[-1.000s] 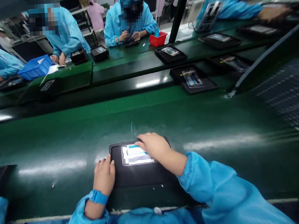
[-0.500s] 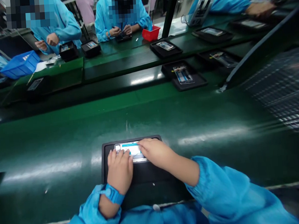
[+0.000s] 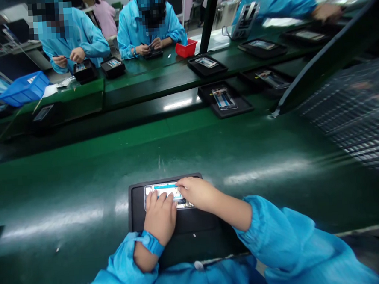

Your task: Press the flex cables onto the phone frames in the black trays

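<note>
An opened phone body [image 3: 165,188] with a white and blue inside and a pale rim lies in a shallow black tray [image 3: 194,222] in front of me. My left hand [image 3: 160,216] rests over its left part, fingers spread and fingertips on the inside; a blue band circles that wrist. Over the right end of the phone body, my right hand [image 3: 199,194] has thumb and forefinger pressed together at the upper edge. What that pinch holds, if anything, is hidden. My right hand also covers much of the phone's right end.
Beyond the green bench [image 3: 91,173], more black trays with phone bodies [image 3: 223,99] stand along the line. A red bin [image 3: 186,49] and a blue bin [image 3: 25,88] sit near co-workers. A dark post with a pale edge [image 3: 289,88] and a grey mesh basket [image 3: 358,119] are at right.
My left hand has shifted slightly right across the phone body, uncovering more of its left end. My right hand keeps its pinch at nearly the same spot. The view has shifted slightly.
</note>
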{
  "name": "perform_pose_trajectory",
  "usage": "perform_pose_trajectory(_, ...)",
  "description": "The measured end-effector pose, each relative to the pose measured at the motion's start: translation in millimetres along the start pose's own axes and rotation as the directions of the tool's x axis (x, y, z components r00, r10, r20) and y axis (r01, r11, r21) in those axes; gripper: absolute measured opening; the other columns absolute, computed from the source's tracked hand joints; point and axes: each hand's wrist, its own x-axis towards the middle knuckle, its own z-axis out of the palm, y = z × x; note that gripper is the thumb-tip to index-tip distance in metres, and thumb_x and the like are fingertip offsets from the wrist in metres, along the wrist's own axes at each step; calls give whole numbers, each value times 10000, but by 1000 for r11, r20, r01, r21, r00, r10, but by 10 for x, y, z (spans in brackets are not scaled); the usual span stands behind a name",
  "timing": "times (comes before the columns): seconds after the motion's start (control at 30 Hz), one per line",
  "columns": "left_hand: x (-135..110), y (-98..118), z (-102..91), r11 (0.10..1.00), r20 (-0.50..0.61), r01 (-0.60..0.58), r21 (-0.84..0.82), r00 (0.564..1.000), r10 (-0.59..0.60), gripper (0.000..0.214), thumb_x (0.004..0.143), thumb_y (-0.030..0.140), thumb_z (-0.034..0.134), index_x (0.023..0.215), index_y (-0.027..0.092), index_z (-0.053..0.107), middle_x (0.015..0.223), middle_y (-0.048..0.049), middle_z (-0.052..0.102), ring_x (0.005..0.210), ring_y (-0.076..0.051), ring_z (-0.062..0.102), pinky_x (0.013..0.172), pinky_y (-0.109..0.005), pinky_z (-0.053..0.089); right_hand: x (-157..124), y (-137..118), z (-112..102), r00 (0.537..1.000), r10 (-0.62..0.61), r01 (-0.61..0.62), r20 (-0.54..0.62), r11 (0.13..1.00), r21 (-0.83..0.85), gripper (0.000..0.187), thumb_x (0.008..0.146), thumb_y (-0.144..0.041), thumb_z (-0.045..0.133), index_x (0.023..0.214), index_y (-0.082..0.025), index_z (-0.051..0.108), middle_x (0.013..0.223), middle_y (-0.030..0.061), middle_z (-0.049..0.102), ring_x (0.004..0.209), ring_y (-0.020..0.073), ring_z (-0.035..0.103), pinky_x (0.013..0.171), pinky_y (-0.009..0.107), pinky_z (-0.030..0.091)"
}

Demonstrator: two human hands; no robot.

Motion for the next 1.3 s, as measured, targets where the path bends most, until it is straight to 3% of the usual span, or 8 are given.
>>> perform_pose_trajectory(0.27,-8,-13,13,999,-21,-1,-35,1000,1,209,813,217,454,974,177,581,917,-65,614,979,-269,483,893,-498,367,-42,-60,-71,998,-55,54,29,997,48,310,804,-192,385,971,-176,646,994,63,651,948,189,572,838,282,405)
perform_pose_trajectory(0.4,6,28,9,986,-52,-104,-127,994,98,204,813,171,432,967,160,565,850,-58,619,909,-225,518,878,-431,410,-165,-86,-74,994,111,-111,19,944,311,274,773,-225,418,925,-206,645,992,39,646,934,168,576,807,267,426)
perform_pose_trajectory(0.53,-7,48,43,956,-143,-209,-206,973,182,176,813,137,413,891,142,570,743,-60,605,818,-196,541,823,-383,456,-314,-100,4,902,391,-417,182,686,596,264,729,-258,452,938,-195,600,684,11,627,629,145,597,505,229,450)
perform_pose_trajectory(0.63,-26,50,64,950,-210,-232,-209,959,188,156,810,129,418,839,154,569,704,-47,584,797,-189,535,820,-386,461,-375,-98,72,841,445,-516,308,488,704,269,697,-241,462,938,-185,566,513,-43,508,442,111,506,355,186,343)
perform_pose_trajectory(0.9,-12,96,72,962,-139,-223,-156,969,202,130,811,136,439,794,162,565,732,-45,568,924,-224,496,886,-440,421,-363,24,116,834,540,-267,114,215,939,425,730,-370,501,1096,-162,447,574,-31,531,505,128,539,455,228,436)
perform_pose_trajectory(1.0,-9,93,77,961,-98,-220,-169,974,206,144,819,143,433,800,176,572,762,-43,577,951,-221,492,905,-457,404,-371,67,156,802,596,-150,-42,268,952,411,768,-452,448,1062,-166,463,715,24,606,595,146,583,556,270,484)
perform_pose_trajectory(1.1,-7,82,69,957,-95,-229,-178,972,215,151,820,143,431,805,180,577,784,-43,585,958,-221,496,911,-462,398,-411,77,234,751,613,-97,-245,470,877,409,802,-498,391,1039,-176,479,791,56,639,684,171,602,659,327,484)
perform_pose_trajectory(1.3,16,88,35,953,-58,-240,-185,971,233,172,822,146,421,790,172,587,771,-41,598,945,-224,514,917,-458,388,-488,73,431,700,446,82,-557,725,684,273,849,-402,354,1015,-204,440,785,49,654,758,173,612,738,365,464)
